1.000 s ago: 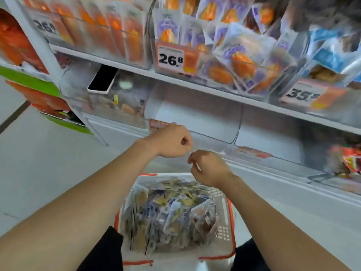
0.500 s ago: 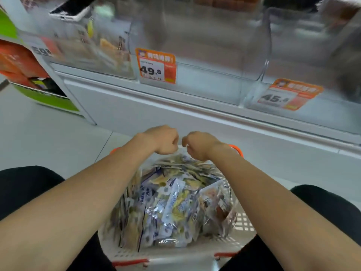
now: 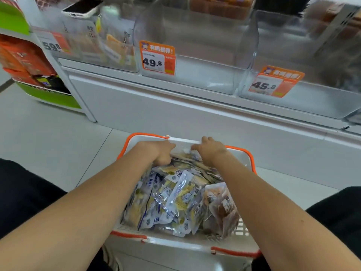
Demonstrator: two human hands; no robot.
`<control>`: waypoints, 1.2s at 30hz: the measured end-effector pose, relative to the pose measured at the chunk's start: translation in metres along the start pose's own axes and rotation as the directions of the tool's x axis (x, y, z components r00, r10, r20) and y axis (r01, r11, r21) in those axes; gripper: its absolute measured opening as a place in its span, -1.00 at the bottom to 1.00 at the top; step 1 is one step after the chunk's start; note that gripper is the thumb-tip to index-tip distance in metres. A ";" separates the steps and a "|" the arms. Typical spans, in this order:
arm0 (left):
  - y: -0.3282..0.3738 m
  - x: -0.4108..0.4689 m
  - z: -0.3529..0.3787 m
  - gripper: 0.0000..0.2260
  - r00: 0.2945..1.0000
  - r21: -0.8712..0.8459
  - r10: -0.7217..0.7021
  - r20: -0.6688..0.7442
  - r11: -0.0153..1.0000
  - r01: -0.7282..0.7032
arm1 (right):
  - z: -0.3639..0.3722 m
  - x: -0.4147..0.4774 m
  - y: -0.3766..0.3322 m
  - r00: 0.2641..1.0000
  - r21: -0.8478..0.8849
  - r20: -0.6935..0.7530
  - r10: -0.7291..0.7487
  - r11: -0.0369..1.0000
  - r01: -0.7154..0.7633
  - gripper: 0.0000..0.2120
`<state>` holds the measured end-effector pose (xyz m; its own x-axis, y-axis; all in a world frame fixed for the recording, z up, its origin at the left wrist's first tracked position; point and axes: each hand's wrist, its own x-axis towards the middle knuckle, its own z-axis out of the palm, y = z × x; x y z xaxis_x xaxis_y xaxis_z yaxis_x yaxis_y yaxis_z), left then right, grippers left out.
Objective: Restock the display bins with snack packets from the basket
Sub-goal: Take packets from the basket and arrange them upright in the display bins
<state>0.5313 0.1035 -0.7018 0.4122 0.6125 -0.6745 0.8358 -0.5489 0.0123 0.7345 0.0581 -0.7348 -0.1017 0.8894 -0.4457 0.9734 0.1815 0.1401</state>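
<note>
Both grips have their fingers sunk into the pile, so I cannot tell whether they hold anything. The left grip (image 3: 158,153) and right grip (image 3: 210,151) sit knuckles-up, close together, at the far end of the basket (image 3: 241,160). Goods at the top edge are blurred and cut off. Pale floor tiles (image 3: 48,133) meet a white shelf base (image 3: 175,114). Snack packets (image 3: 175,196) fill the basket. Above it stand clear bins tagged 49.8 (image 3: 195,45) and 45.8 (image 3: 293,47) — a phone (image 3: 82,7) lies atop the leftmost bin (image 3: 109,45).
</note>
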 end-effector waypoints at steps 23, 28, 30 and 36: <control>0.101 -0.002 0.009 -0.21 0.980 0.084 0.196 -0.018 0.977 -0.194 | 0.106 -0.119 0.078 0.905 0.090 0.154 0.398 0.906 -0.414 -0.20; 0.096 0.023 0.010 -0.24 0.985 0.097 0.166 -0.048 0.982 -0.161 | 0.093 -0.100 0.099 0.919 0.136 0.143 0.367 0.913 -0.386 -0.16; 0.096 0.034 0.005 -0.27 0.985 0.089 0.163 -0.063 0.984 -0.157 | 0.088 -0.090 0.105 0.919 0.143 0.152 0.363 0.912 -0.384 -0.20; 0.089 0.043 -0.018 -0.29 0.985 0.104 0.171 -0.019 0.980 -0.168 | 0.061 -0.063 0.120 0.916 0.222 0.232 0.326 0.899 -0.376 -0.24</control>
<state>0.6300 0.0916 -0.7165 0.5559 0.5200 -0.6485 0.7123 -0.7002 0.0491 0.8707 -0.0021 -0.7437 0.2718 0.7771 -0.5676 0.9594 -0.2646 0.0972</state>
